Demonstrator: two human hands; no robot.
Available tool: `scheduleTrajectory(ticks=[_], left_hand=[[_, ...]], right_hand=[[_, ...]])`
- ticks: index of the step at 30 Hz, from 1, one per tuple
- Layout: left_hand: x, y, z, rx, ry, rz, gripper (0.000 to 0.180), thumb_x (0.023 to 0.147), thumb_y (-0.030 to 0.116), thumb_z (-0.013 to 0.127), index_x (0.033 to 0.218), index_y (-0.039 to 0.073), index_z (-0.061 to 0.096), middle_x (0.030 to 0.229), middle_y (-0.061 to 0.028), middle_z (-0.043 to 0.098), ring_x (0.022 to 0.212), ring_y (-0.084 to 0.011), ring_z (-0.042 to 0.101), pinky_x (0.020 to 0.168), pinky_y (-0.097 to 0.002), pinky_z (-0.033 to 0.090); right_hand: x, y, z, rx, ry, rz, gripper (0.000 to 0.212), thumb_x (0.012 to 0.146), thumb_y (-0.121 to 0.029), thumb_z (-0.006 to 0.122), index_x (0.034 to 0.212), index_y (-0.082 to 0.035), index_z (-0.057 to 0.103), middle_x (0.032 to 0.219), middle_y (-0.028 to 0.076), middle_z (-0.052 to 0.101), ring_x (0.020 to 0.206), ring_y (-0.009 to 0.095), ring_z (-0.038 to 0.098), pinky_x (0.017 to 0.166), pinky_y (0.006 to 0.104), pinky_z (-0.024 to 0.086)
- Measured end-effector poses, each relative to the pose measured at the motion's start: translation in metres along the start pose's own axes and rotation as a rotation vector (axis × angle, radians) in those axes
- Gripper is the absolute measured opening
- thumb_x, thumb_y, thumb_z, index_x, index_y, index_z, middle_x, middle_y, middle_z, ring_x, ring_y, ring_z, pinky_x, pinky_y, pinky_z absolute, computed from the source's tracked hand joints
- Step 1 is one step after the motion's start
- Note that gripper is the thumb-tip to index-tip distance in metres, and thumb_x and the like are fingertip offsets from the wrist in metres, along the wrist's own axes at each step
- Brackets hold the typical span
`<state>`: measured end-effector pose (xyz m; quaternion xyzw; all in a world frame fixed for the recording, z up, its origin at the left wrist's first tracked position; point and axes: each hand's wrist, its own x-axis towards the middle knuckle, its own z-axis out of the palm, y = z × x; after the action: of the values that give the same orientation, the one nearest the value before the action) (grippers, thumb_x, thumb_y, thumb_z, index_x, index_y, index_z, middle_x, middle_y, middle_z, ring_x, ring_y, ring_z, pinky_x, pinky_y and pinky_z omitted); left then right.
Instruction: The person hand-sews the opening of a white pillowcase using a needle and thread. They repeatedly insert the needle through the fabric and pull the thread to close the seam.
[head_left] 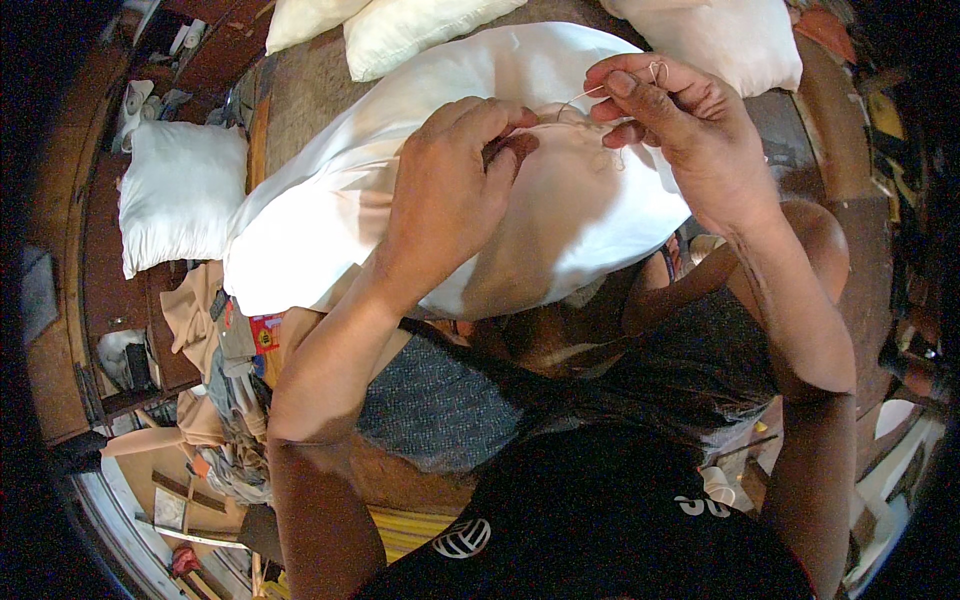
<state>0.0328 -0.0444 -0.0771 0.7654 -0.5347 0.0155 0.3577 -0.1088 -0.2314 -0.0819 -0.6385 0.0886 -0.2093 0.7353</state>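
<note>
Two hands, fine thread, smooth plump cushion

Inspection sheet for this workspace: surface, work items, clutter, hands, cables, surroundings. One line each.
Surface: brown, worn-looking work surface, partly hidden behind the cushion.
Work items: large white cushion in front of the person; thin pale thread above it.
Clutter: tan cloth heaped with grey cloth at left; small red-and-yellow item beside it.
Hands: right hand pinches the thread; left hand is at the cushion, fingers curled, grip unclear.
Cables: nothing seen that clearly reads as one.
Surroundings: white pillow at left, more pillows along the top; picture rim too dark to read.
</note>
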Motion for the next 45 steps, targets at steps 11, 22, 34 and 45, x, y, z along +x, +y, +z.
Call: scheduleTrajectory(ticks=[11, 22, 34, 45], left_hand=[[0.001, 0.0, -0.001, -0.122, -0.015, -0.113, 0.014, 0.087, 0.003, 0.068, 0.099, 0.002, 0.075, 0.095, -0.0151, 0.074, 0.09, -0.0328, 0.072, 0.084, -0.0407, 0.056], [0.002, 0.002, -0.002, -0.123, -0.006, -0.117, 0.013, 0.087, 0.005, 0.069, 0.098, 0.002, 0.075, 0.094, -0.0145, 0.073, 0.089, -0.0318, 0.072, 0.082, -0.039, 0.056], [0.001, 0.002, -0.002, -0.151, -0.001, -0.123, 0.01, 0.089, 0.006, 0.072, 0.098, 0.001, 0.074, 0.095, -0.0145, 0.073, 0.085, -0.029, 0.072, 0.078, -0.0362, 0.055], [-0.001, 0.002, 0.001, -0.14, -0.018, -0.109, 0.01, 0.092, 0.007, 0.07, 0.102, 0.003, 0.071, 0.095, -0.0161, 0.073, 0.09, -0.0343, 0.071, 0.082, -0.0415, 0.055]], right_hand=[[-0.004, 0.011, 0.01, -0.274, 0.056, -0.138, 0.025, 0.111, -0.018, 0.056, 0.121, 0.001, 0.069, 0.108, 0.008, 0.074, 0.101, 0.015, 0.071, 0.088, 0.0299, 0.059], [-0.006, 0.008, 0.012, -0.338, 0.061, -0.125, 0.025, 0.111, -0.016, 0.056, 0.119, 0.003, 0.07, 0.108, 0.006, 0.074, 0.101, 0.013, 0.071, 0.091, 0.0284, 0.057], [-0.007, 0.01, 0.011, -0.38, 0.037, -0.114, 0.026, 0.111, -0.018, 0.056, 0.118, 0.004, 0.07, 0.106, 0.007, 0.074, 0.099, 0.013, 0.07, 0.092, 0.0288, 0.057], [-0.006, 0.021, 0.016, -0.215, -0.006, -0.086, 0.015, 0.103, -0.01, 0.063, 0.108, 0.002, 0.072, 0.095, 0.008, 0.077, 0.094, 0.015, 0.071, 0.088, 0.0302, 0.055]])
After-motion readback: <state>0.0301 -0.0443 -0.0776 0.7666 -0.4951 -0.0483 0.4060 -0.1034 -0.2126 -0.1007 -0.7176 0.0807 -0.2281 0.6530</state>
